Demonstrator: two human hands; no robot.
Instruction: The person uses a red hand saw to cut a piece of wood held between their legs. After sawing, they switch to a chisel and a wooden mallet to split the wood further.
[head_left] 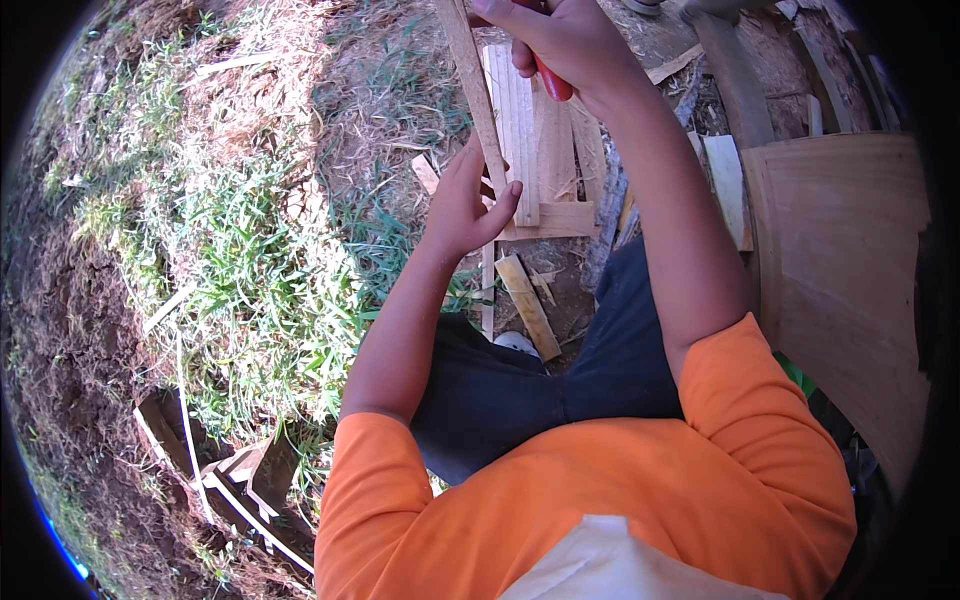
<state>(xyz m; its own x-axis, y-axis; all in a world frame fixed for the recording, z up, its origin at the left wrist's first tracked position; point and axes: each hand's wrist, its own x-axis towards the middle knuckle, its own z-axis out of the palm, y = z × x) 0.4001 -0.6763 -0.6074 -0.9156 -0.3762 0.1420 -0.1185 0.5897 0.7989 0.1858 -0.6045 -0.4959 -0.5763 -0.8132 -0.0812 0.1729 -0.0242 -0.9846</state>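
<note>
At the top of the frame, a long wooden strip is held on a slant; its lower end is supported in the left hand, between the thumb and the fingers behind. A red handle is gripped by the right hand at the top edge; whether the strip is also touched by it cannot be told. Pale boards are laid on the ground at upper centre. Grass is seen at left, and a curved wooden panel at right.
</note>
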